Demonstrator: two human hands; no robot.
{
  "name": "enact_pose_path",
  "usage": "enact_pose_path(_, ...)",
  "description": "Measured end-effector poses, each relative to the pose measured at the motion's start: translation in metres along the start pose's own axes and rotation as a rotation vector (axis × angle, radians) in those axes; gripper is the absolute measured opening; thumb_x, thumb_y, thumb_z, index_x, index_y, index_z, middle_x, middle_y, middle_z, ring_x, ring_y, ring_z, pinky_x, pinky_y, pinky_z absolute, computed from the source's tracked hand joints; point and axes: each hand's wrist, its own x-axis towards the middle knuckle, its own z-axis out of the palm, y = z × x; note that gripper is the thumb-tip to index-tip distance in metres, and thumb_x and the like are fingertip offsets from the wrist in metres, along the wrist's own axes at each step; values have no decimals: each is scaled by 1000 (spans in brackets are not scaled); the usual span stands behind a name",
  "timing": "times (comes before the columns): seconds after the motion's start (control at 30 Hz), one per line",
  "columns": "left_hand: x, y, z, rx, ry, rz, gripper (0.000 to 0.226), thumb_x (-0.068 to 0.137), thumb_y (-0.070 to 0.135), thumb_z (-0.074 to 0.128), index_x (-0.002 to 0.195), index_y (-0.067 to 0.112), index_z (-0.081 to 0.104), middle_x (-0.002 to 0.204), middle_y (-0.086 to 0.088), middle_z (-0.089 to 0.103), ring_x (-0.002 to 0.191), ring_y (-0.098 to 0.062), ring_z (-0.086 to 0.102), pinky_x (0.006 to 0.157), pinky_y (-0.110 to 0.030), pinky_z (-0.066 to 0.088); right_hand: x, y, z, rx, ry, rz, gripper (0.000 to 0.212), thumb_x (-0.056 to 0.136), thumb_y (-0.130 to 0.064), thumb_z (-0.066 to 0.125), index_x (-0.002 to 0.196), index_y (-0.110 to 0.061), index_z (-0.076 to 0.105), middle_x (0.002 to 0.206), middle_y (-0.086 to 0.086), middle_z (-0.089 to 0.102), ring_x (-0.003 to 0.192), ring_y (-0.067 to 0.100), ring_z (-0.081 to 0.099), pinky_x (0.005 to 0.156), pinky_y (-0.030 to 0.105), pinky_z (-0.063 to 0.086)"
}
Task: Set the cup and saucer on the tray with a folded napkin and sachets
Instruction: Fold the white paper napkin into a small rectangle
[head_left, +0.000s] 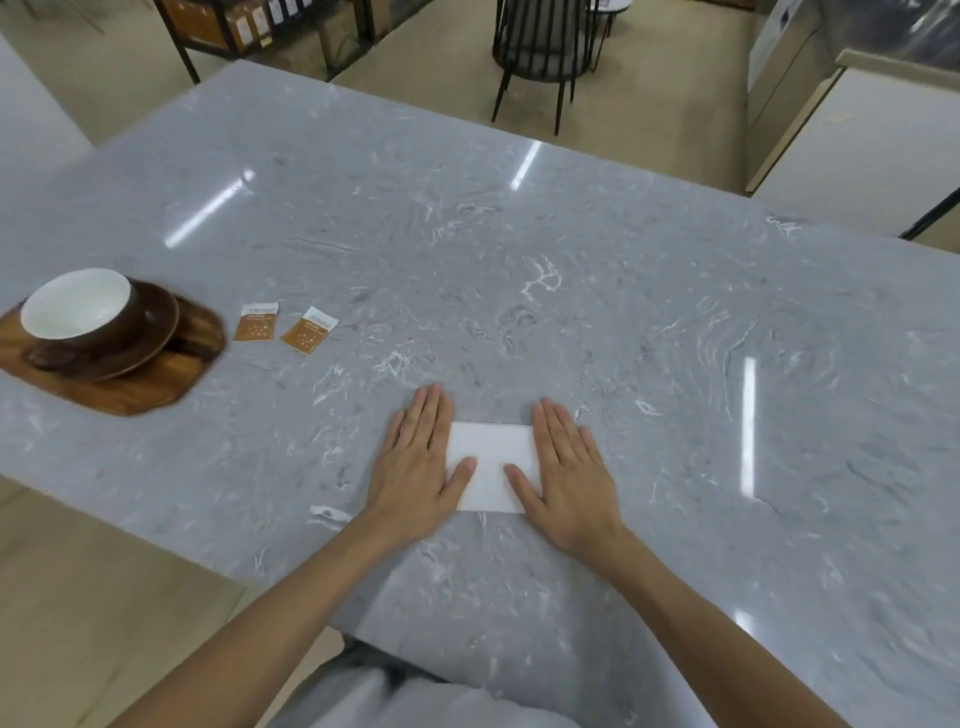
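A white folded napkin (491, 465) lies flat near the front of the grey marble table (519, 260). My left hand (418, 462) presses flat on its left end and my right hand (563, 473) on its right end, fingers stretched out, both thumbs resting on the paper. At the far left a wooden tray (150, 387) carries a brown saucer (150, 332) with a brown cup (78, 309), white inside. Two orange-and-white sachets (255, 322) (309, 330) lie on the table just right of the tray.
A black wire chair (540, 47) stands beyond the table's far edge. Dark shelving with boxes (249, 26) is at the back left, and a cream counter (862, 135) at the right. The table's front-left corner drops off near my left forearm.
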Motion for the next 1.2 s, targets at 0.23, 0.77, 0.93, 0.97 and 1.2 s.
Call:
enact_pose_path(0.23,-4,-1,-10,15,-39,22,80,100,58,21,161,11,1,170,-6,-2,157,-20,-5,128,-40,2,-19,12,-20,-27,20,151,76,102,-57,29,161,-11,16,168,13,19,155,31,18,126,46,20)
enact_pose_path(0.77,-50,30,-40,101,-1,-111,40,95,45,43,128,22,49,114,0,65,104,-24,63,83,-38,48,-17,6,-56,326,-195,402,65,88,-36,73,138,-8,42,130,15,54,114,33,60,93,36,48)
enact_pose_path(0.93,-72,37,-42,22,-77,-74,36,100,42,42,125,18,48,105,-5,71,94,-30,69,72,-38,54,15,6,-65,481,-162,382,56,86,-18,73,137,-10,50,128,17,60,108,29,65,95,31,49)
enact_pose_path(0.97,-76,37,-43,27,-80,-59,36,100,43,42,125,19,48,101,-4,71,91,-30,70,70,-38,54,18,6,-65,502,-156,376,56,85,-18,74,136,-9,51,127,16,61,107,28,67,93,29,49)
enact_pose_path(1.2,-27,13,-57,-159,-47,-1,41,96,36,58,132,19,54,123,-3,65,116,-25,60,95,-36,50,24,10,-60,497,-203,364,72,81,-29,82,141,-9,46,137,16,53,106,25,64,96,32,50)
